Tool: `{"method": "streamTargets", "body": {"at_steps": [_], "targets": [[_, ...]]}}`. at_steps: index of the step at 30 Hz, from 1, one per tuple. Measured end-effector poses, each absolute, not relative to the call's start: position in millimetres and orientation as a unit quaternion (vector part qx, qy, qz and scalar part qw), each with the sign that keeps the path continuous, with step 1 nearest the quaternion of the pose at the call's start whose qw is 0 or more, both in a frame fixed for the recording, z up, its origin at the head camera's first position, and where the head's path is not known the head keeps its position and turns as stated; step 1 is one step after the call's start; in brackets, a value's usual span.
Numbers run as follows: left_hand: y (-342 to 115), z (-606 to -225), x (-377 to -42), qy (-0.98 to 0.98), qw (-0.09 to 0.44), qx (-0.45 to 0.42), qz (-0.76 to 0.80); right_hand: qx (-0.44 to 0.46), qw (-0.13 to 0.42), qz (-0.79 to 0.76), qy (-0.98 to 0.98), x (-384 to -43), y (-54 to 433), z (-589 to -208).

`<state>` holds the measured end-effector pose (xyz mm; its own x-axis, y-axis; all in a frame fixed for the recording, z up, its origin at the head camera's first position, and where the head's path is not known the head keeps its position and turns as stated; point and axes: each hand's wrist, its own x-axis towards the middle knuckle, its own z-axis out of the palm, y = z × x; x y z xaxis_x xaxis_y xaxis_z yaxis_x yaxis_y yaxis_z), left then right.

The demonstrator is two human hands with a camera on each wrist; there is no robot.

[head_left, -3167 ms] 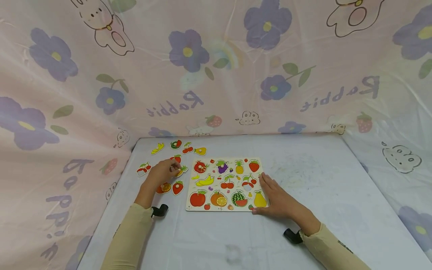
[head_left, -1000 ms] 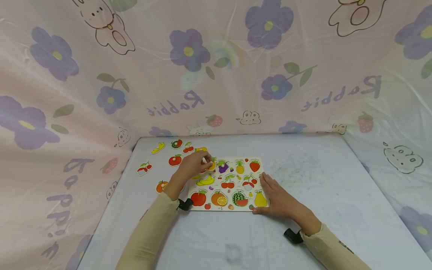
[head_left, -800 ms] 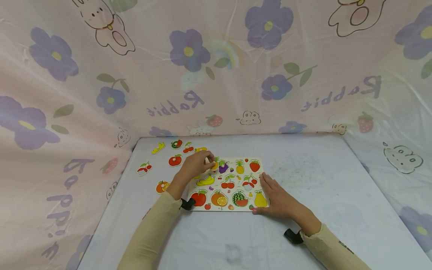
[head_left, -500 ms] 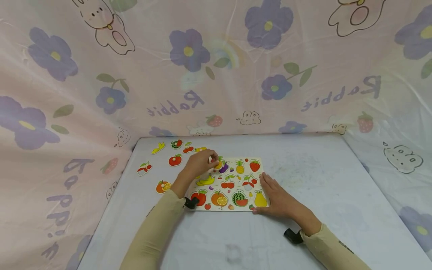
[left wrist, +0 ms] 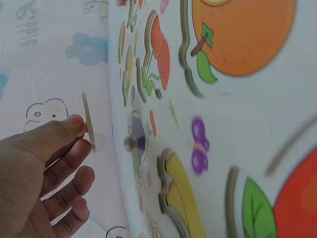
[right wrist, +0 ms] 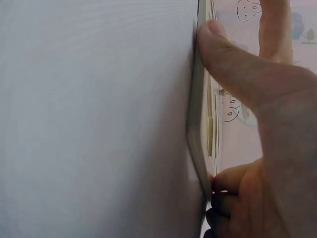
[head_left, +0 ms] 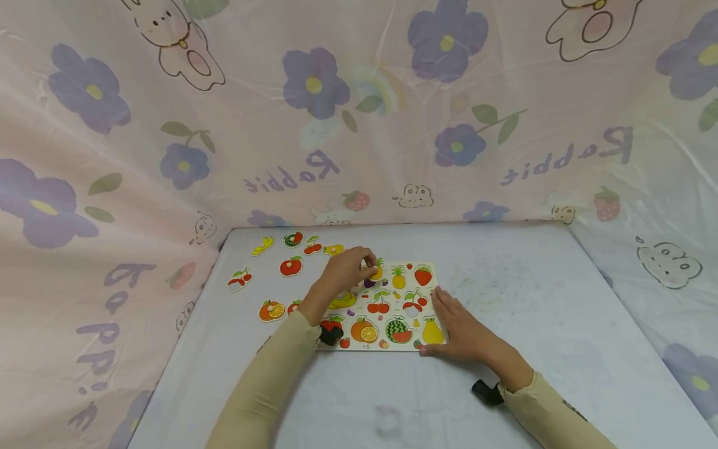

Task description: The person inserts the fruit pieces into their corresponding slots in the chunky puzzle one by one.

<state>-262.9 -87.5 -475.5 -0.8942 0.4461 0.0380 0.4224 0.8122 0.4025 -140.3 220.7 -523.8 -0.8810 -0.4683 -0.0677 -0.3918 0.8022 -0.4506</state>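
Observation:
My left hand [head_left: 346, 269] pinches a pineapple puzzle piece [head_left: 378, 272] by its knob, above the upper part of the fruit puzzle board [head_left: 359, 348]. The left wrist view shows the piece [left wrist: 87, 111] edge-on between thumb and index finger, apart from the board. Beneath it lies the grape piece [left wrist: 138, 134] with its knob, set in the board. My right hand [head_left: 464, 329] rests at the board's right side, fingers straight along that edge and thumb at the front corner. The left hand covers the pomegranate at the board's upper left.
Left of the board lie loose fruit pieces: bananas [head_left: 262, 246], watermelon [head_left: 293, 239], cherries [head_left: 313, 246], a pear [head_left: 333, 249], an apple [head_left: 291, 267], an orange [head_left: 272, 310] and others. A patterned curtain [head_left: 381, 125] stands behind the white table [head_left: 505, 268].
My left hand has picked the pineapple piece up from the left of the board and carried it rightward over the board, past the pomegranate to above the grapes. The right hand has stayed put.

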Motion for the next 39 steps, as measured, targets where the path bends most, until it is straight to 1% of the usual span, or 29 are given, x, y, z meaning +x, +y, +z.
{"method": "streamTargets", "body": {"at_steps": [11, 28, 39], "targets": [[-62.8, -471.8, -268.4, 0.952, 0.035, 0.245, 0.179, -0.229, 0.088, -0.219, 0.944, -140.1, 220.8, -524.5], [-39.6, -481.4, -271.0, 0.955, 0.059, 0.244, 0.157, -0.225, 0.089, -0.224, 0.944, -140.0, 222.9, -525.2], [-30.4, -485.4, -271.3, 0.958, 0.052, 0.246, 0.137, -0.228, 0.088, -0.227, 0.943, -140.4, 224.5, -527.4]]}}
